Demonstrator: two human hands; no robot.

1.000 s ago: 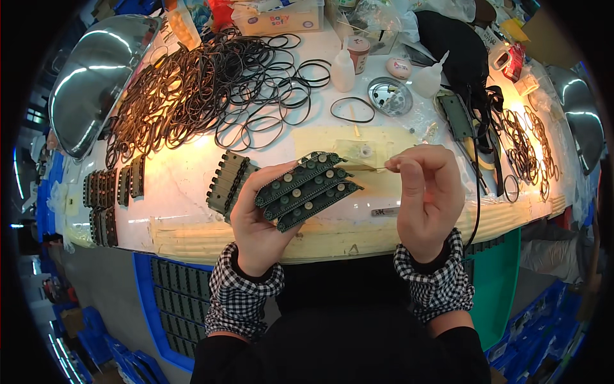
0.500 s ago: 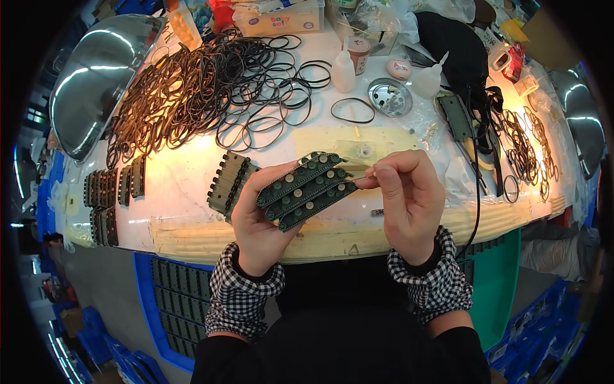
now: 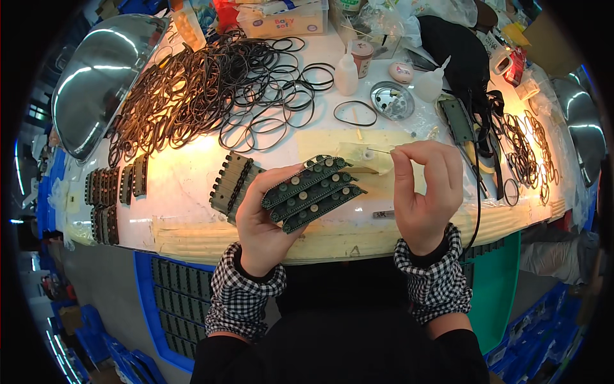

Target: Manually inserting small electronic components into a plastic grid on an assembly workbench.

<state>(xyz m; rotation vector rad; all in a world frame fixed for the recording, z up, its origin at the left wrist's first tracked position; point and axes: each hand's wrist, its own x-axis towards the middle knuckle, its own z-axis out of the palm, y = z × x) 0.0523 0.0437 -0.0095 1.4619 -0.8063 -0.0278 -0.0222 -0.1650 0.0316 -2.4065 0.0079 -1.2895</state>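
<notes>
My left hand [image 3: 261,224] is wrapped round several dark green toy tank track units [image 3: 308,197], stacked side by side with their round wheels showing. To their right, apart from them, my right hand [image 3: 430,192] pinches a thin needle-like rod [image 3: 380,151] between thumb and forefinger. The rod points left, its tip by a small white round holder [image 3: 368,155] on a yellowish taped pad [image 3: 320,142]. Beside my left hand on the table lies another group of olive green track pieces [image 3: 231,187]. A small flat grey piece [image 3: 384,214] lies left of my right wrist.
A big heap of dark rubber loops [image 3: 198,96] covers the back left; a single loop [image 3: 355,113] lies mid-table. Behind stand a white squeeze bottle [image 3: 346,75] and a metal dish [image 3: 392,101]. More track pieces [image 3: 102,185] sit at left. Blue [image 3: 146,301] and green [image 3: 502,288] bins stand below the table edge.
My right hand has drawn the thin rod away from the track units, up and to the right. My left hand keeps its hold with almost no movement.
</notes>
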